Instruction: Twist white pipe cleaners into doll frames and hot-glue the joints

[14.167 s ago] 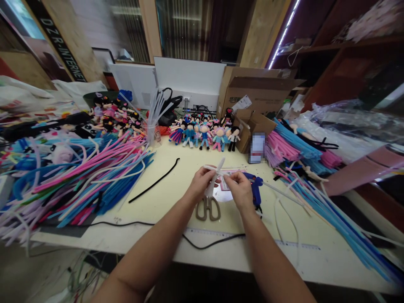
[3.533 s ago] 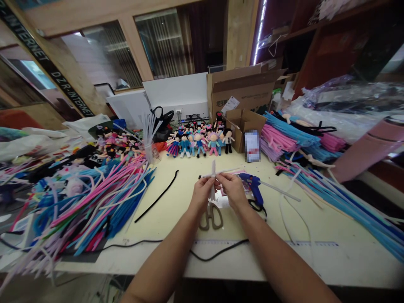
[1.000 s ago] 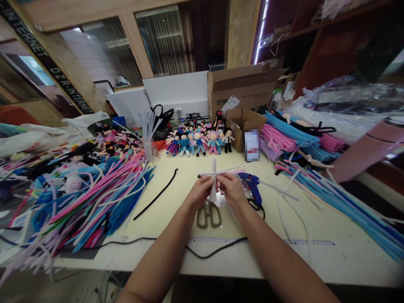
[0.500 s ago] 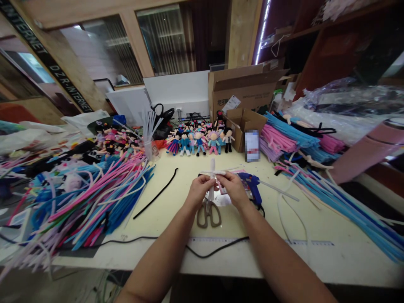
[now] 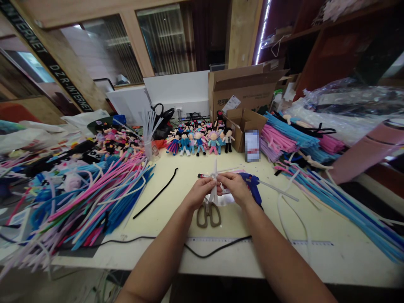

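Note:
Over the middle of the table, my left hand [image 5: 202, 192] and my right hand [image 5: 234, 187] meet at the fingertips. Both are closed on a white pipe-cleaner figure [image 5: 215, 166], whose narrow top sticks up above the fingers while two strands hang below. Fingers hide its middle part. Just beneath lie scissors [image 5: 208, 215] with grey-brown handles, their blades partly covered by the hands. A blue glue gun [image 5: 253, 187] with a clear glue stick [image 5: 279, 190] rests right beside my right hand. To the left lies a single black pipe cleaner [image 5: 156, 193].
Pink, blue and white pipe cleaners [image 5: 104, 189] are heaped at left, with more bundles [image 5: 344, 202] at right. Several small dolls [image 5: 198, 143] stand at the back near a cardboard box [image 5: 244, 90]. A black cable [image 5: 208, 255] and a ruler [image 5: 311, 243] lie along the front. A pink bottle [image 5: 362, 151] stands at right.
The white figure has turned between my fingers: its side arms, which spread left and right, are now mostly out of sight. Both hands stay in nearly the same place.

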Available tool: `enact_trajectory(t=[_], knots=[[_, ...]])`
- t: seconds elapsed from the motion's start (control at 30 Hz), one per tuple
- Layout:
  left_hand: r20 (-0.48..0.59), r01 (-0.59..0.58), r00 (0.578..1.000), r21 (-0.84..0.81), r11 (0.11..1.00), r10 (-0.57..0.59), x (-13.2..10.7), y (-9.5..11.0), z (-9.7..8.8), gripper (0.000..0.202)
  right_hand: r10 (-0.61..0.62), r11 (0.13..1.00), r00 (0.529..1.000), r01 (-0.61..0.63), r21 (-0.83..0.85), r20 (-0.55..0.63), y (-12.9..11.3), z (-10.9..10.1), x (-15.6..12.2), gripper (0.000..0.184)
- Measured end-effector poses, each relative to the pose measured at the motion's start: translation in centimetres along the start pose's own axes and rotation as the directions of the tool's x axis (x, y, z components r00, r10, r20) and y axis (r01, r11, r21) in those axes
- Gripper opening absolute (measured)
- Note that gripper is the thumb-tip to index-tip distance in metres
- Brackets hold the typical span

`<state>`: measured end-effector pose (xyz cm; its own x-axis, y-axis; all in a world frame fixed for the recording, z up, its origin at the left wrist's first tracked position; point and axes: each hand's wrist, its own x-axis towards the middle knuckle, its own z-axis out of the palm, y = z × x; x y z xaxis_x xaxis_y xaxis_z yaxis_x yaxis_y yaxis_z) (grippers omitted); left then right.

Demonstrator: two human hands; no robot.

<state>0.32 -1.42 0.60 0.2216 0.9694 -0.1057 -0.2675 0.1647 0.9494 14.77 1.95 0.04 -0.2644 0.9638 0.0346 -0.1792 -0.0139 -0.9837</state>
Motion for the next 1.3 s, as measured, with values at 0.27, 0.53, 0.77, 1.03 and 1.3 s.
enact_trajectory(t=[0.27, 0.53, 0.77, 1.03, 1.3], knots=[[0.053, 0.038, 0.998, -0.120, 0.992, -0.031, -0.2, 0.2, 0.4, 0.035, 0.080, 0.955, 0.997, -0.083, 0.285, 0.023, -0.2, 1.7, -0.6, 0.030], [-0.099, -0.071, 0.992, 0.031, 0.997, 0.074, -0.1, 0.1, 1.0, 0.037, 0.048, 0.989, 0.977, -0.017, 0.149, -0.207, 1.0, 1.6, -0.1, 0.031], [-0.103, -0.145, 0.983, 0.093, 0.985, 0.154, 0.1, -0.1, 0.3, 0.032, -0.139, 0.989, 0.978, 0.131, -0.061, -0.158, 0.4, 1.1, -0.3, 0.024], [-0.013, -0.129, 0.992, 0.017, 0.991, 0.129, 0.0, 0.0, 0.4, 0.029, -0.050, 0.996, 0.991, 0.058, 0.064, -0.121, 0.6, 1.2, -0.3, 0.032], [0.156, 0.032, 0.988, -0.104, 0.994, -0.015, -0.3, 0.0, 0.0, 0.034, -0.032, 0.982, 0.976, -0.008, 0.187, 0.214, 0.0, 0.7, -0.6, 0.029]])
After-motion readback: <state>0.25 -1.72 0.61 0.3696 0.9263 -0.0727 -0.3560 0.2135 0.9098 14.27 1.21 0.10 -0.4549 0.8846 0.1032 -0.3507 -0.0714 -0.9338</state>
